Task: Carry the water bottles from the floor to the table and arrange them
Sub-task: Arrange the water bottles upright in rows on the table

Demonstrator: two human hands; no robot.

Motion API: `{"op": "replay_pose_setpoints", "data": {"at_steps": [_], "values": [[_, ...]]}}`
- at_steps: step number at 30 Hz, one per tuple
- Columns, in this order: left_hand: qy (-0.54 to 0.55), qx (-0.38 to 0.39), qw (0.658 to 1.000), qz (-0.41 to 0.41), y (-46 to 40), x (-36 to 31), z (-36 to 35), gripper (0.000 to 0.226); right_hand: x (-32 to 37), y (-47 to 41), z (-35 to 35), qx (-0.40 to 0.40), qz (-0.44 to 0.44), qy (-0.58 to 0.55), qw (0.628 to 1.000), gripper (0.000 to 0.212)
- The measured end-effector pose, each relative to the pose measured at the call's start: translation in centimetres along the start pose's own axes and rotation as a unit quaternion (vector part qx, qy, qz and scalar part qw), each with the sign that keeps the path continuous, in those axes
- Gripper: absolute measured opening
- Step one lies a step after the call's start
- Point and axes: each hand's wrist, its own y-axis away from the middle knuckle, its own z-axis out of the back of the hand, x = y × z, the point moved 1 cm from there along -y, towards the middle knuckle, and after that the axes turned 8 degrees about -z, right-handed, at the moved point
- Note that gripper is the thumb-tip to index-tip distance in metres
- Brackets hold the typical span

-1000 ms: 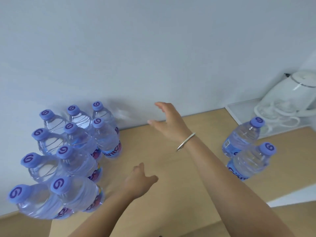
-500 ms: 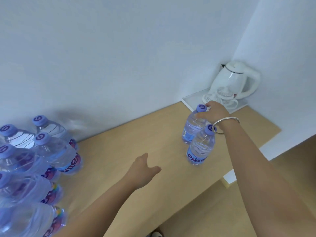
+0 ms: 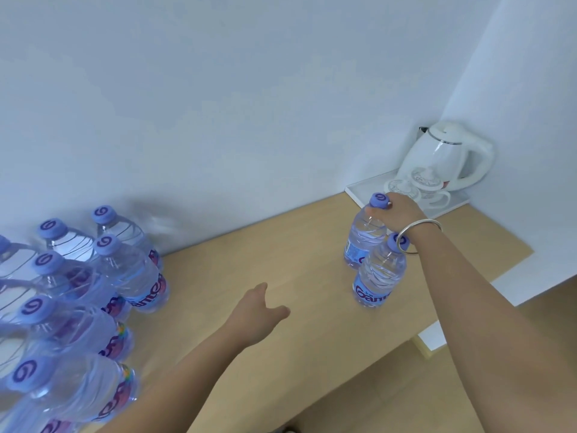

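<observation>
Most water bottles (image 3: 131, 276) are already grouped far left of the kettle (image 3: 443, 160) on the counter (image 3: 281, 260). A stray bottle (image 3: 363, 235) beside the kettle is gripped at the neck by the right hand (image 3: 398, 212) fingers; the left hand (image 3: 253, 317) is held loosely open and empty. Two strays seemingly remain to be arranged.

Soft, even daylight is filling my view with a cool bluish cast, and no harsh glare is showing. Far left of my left hand (image 3: 256, 314), the bottles (image 3: 78, 332) are smearing and bulging from wide-angle distortion, casting a faint grey shadow on the wall (image 3: 249, 104). Around my right hand (image 3: 396, 210) everything is staying fairly sharp.
</observation>
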Motion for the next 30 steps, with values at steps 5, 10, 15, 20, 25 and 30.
{"op": "replay_pose_setpoints", "data": {"at_steps": [5, 10, 15, 20, 25, 30], "values": [[0.003, -0.023, 1.0, -0.01, 0.5, 0.1, 1.3, 0.079, 0.8, 0.4, 0.4, -0.024, 0.037, 0.037, 0.998, 0.037], [0.053, -0.058, 0.996, -0.032, 0.8, -0.1, 2.5, 0.091, 4.7, 2.8, 2.7, -0.13, 0.101, 0.01, 0.986, 0.046], [0.124, -0.092, 0.985, -0.082, 1.5, -1.5, 2.7, 0.117, 9.6, 7.0, 3.8, -0.157, 0.167, -0.067, 0.971, 0.05], [0.174, -0.201, 0.952, -0.154, 2.0, -2.5, 4.0, 0.123, 14.2, 11.5, 2.3, -0.102, 0.214, -0.119, 0.964, 0.05], [0.272, -0.3, 0.896, -0.184, 3.6, -2.1, 5.3, 0.06, 17.5, 15.0, -0.2, -0.07, 0.27, -0.109, 0.954, 0.053], [0.323, -0.281, 0.893, -0.137, 6.5, -0.9, 7.3, 0.06, 19.1, 15.7, -1.5, 0.006, 0.319, -0.135, 0.938, 0.048]]}}
